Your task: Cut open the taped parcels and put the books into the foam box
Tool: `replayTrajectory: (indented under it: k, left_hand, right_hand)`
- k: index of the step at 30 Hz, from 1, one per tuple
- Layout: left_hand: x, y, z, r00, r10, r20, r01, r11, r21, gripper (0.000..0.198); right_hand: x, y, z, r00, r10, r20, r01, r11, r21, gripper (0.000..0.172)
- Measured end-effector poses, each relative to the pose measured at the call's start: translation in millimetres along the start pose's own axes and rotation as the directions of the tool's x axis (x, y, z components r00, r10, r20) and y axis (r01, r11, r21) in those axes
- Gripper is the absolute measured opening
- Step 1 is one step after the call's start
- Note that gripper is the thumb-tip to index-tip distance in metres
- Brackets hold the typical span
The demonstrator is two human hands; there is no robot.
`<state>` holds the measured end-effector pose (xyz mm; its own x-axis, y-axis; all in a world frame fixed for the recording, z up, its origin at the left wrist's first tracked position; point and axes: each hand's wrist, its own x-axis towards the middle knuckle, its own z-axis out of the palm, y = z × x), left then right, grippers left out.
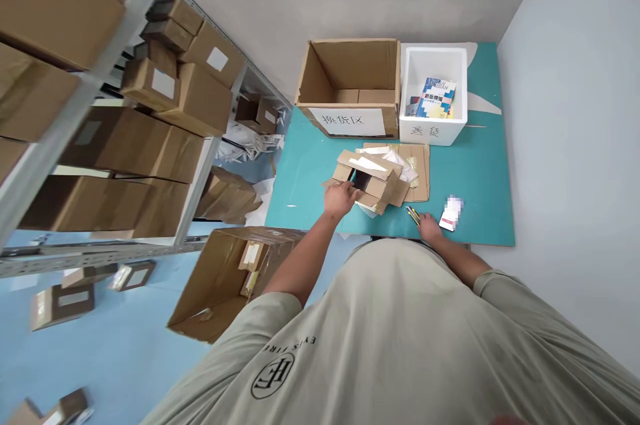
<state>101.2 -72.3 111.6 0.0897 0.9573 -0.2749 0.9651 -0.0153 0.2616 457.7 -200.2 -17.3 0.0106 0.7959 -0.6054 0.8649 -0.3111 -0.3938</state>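
Brown corrugated cardboard carton [373,178], creased and torn open, lies on a teal tabletop [475,212] under the left hand [340,200], fingers spread along its edge; the right hand [430,226], grip unclear, rests just beside slim yellow pencils [413,215].

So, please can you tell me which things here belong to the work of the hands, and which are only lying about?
At the hands:
left hand, resting on a torn-open cardboard parcel
right hand, beside thin yellow pencils
flat cardboard sheet
blurred white packet

Lying about:
labelled open carton
white foam box with a book
shelved parcels
carton on the floor
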Motion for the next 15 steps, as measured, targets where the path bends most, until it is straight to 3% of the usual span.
replayTrajectory:
  k: [3,5,7,10,13,15]
  left_hand:
    - [22,-5,-9.2,0.998,-0.021,0.064,0.02,1.0,0.015,0.043]
    - [35,-6,-11.3,0.994,-0.072,0.081,0.069,0.997,0.033,0.043]
    - [46,-5,-10.9,0.987,-0.143,0.067,0.141,0.989,0.033,0.057]
    - [58,-2,-7.9,0.981,-0.194,0.019,0.194,0.981,0.03,0.085]
    - [66,2,-5.2,0.99,-0.141,0.012,0.14,0.989,0.051,0.085]
    - [68,1,-3.9,0.993,-0.1,0.056,0.099,0.995,0.026,0.086]
  right_hand:
    - [-8,-37,-18,0.976,-0.143,-0.164,0.129,0.987,-0.095,0.052]
    - [-8,-72,-36,0.917,-0.316,-0.244,0.299,0.948,-0.106,0.052]
    - [-3,-113,-57,0.84,-0.487,-0.24,0.466,0.873,-0.141,0.054]
    - [8,-166,-85,0.765,-0.639,-0.082,0.594,0.749,-0.294,0.061]
    - [17,-199,-104,0.784,-0.607,0.13,0.586,0.655,-0.478,0.063]
    - [18,-210,-110,0.818,-0.54,0.198,0.544,0.616,-0.57,0.055]
